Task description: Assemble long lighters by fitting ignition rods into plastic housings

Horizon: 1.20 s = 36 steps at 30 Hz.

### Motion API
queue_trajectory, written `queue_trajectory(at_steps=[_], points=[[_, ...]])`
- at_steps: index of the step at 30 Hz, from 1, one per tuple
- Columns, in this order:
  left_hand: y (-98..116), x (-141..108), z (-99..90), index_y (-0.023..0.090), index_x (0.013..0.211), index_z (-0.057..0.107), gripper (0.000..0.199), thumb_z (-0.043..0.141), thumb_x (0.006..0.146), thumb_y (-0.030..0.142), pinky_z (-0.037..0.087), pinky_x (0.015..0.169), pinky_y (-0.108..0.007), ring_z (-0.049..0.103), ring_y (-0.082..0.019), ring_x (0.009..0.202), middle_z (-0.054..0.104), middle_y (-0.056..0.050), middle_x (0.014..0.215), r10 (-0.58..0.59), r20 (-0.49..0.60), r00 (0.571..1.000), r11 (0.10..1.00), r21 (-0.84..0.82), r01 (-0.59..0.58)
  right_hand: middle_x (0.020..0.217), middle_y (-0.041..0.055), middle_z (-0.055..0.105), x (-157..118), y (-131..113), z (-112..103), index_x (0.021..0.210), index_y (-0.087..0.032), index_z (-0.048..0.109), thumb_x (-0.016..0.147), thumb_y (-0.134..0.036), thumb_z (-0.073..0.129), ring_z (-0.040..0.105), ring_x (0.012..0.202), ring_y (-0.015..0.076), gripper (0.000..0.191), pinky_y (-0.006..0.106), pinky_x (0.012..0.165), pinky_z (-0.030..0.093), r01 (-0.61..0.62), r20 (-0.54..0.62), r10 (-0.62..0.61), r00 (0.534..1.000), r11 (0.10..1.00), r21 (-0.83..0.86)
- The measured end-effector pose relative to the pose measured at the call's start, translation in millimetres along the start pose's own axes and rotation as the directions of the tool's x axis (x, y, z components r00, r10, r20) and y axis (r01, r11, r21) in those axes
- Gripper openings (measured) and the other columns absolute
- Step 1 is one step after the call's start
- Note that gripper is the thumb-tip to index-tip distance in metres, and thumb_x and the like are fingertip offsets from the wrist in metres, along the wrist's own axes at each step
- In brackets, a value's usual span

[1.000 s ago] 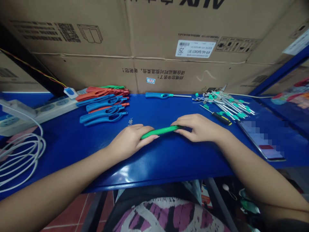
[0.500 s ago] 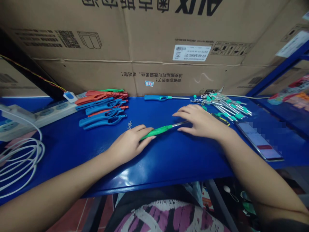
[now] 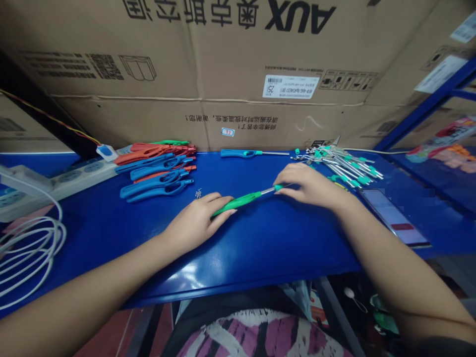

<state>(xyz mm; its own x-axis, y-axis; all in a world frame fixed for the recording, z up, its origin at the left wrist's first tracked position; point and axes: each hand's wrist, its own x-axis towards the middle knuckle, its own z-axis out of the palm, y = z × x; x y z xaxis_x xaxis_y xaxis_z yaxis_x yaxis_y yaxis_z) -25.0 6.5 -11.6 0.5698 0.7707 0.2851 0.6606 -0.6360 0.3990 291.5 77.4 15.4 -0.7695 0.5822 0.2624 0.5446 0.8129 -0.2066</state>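
My left hand [image 3: 193,218] is closed around the handle of a green long-nosed lighter [image 3: 243,202], tilted up to the right above the blue table [image 3: 238,258]. A thin metal tube [image 3: 267,191] sticks out of its front end. At the tube's far end, the fingers of my right hand [image 3: 310,186] pinch a small teal plastic piece [image 3: 278,188]; a thin wire shows by those fingers. Behind my hands lies a blue long-nosed lighter [image 3: 238,153] with its metal tube. Beyond my right hand is a pile of metal tubes with teal pieces [image 3: 347,166].
Blue and orange lighter handles [image 3: 159,168] are stacked at the left, beside a white power strip [image 3: 85,176] and a coiled white cable [image 3: 29,263]. A phone [image 3: 396,218] lies at the right. A large cardboard box [image 3: 223,59] stands behind. Small pins [image 3: 198,194] lie near the handles.
My right hand's fingers have closed from a looser pose onto the teal piece, which now shows at the tube's end. My left hand still holds the green lighter. The view has shifted slightly.
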Motion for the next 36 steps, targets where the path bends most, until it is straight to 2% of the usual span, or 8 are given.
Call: queue_trajectory(at_steps=[6,10,15,17,22,29,32,36], points=[[2,-4,5.3,0.016,0.119,0.067,0.033,0.047,0.104,0.037,0.054,0.079,-0.031,0.068,-0.021,0.089,0.070,-0.009,0.101,0.058,0.037,0.998,0.997,-0.042,-0.057,0.096,0.0131,0.072,11,-34,27,0.103,-0.013,0.070,0.104,-0.033,0.047,0.061,0.090,0.0228,0.030,0.037,0.082,0.044,0.215,0.003,-0.217,0.976,0.967,-0.139],[4,-3,5.9,0.015,0.107,0.070,0.030,0.047,0.104,0.035,0.051,0.074,-0.029,0.067,-0.019,0.083,0.071,-0.007,0.093,0.065,0.012,0.998,0.994,-0.091,-0.063,0.090,0.0139,0.070,11,-36,34,0.102,-0.011,0.070,0.105,-0.030,0.044,0.059,0.086,0.0228,0.032,0.036,0.076,0.043,0.243,-0.034,-0.258,0.965,0.939,-0.243],[7,0,3.6,0.016,0.078,0.067,0.037,0.048,0.103,0.037,0.045,0.063,-0.025,0.061,-0.014,0.065,0.066,-0.001,0.072,-0.023,0.017,1.000,0.972,-0.235,0.026,0.089,0.0139,0.070,11,-37,36,0.105,-0.010,0.068,0.105,-0.025,0.042,0.057,0.086,0.0234,0.030,0.038,0.077,0.044,0.295,-0.057,-0.324,0.944,0.911,-0.289],[8,0,2.9,0.016,0.076,0.065,0.038,0.049,0.103,0.037,0.044,0.061,-0.025,0.059,-0.013,0.063,0.065,-0.001,0.070,-0.032,0.018,0.999,0.968,-0.249,0.035,0.088,0.0139,0.070,11,-38,35,0.105,-0.010,0.067,0.105,-0.024,0.042,0.057,0.086,0.0231,0.029,0.038,0.077,0.045,0.312,-0.063,-0.342,0.938,0.908,-0.281],[8,-6,3.7,0.015,0.093,0.069,0.029,0.049,0.103,0.034,0.049,0.068,-0.027,0.064,-0.016,0.072,0.070,-0.005,0.082,0.046,-0.013,0.999,0.989,-0.142,-0.048,0.085,0.0128,0.068,10,-42,37,0.104,-0.011,0.066,0.105,-0.024,0.041,0.055,0.082,0.0222,0.028,0.038,0.076,0.044,0.308,-0.060,-0.332,0.942,0.919,-0.246],[4,-7,5.4,0.015,0.108,0.068,0.032,0.045,0.104,0.037,0.054,0.068,-0.028,0.068,-0.019,0.077,0.070,-0.008,0.091,0.105,0.041,0.994,0.992,0.059,-0.107,0.085,0.0131,0.067,10,-43,39,0.100,-0.012,0.067,0.104,-0.026,0.043,0.055,0.081,0.0226,0.028,0.037,0.076,0.044,0.276,-0.047,-0.288,0.956,0.946,-0.172],[5,-4,4.4,0.017,0.123,0.064,0.035,0.044,0.105,0.039,0.055,0.069,-0.029,0.070,-0.020,0.082,0.070,-0.008,0.101,0.094,0.088,0.992,0.985,0.136,-0.105,0.088,0.0111,0.067,11,-41,31,0.097,-0.014,0.066,0.102,-0.027,0.049,0.056,0.083,0.0218,0.022,0.036,0.078,0.044,0.193,0.031,-0.192,0.981,0.980,-0.052],[9,-1,3.8,0.021,0.138,0.056,0.040,0.041,0.106,0.040,0.057,0.083,-0.035,0.068,-0.024,0.102,0.066,-0.008,0.116,0.081,0.130,0.988,0.979,0.174,-0.103,0.081,0.0042,0.064,11,-38,16,0.086,-0.018,0.062,0.093,-0.025,0.062,0.054,0.079,0.0187,0.010,0.030,0.072,0.040,0.027,0.181,-0.034,0.983,0.999,0.042]])
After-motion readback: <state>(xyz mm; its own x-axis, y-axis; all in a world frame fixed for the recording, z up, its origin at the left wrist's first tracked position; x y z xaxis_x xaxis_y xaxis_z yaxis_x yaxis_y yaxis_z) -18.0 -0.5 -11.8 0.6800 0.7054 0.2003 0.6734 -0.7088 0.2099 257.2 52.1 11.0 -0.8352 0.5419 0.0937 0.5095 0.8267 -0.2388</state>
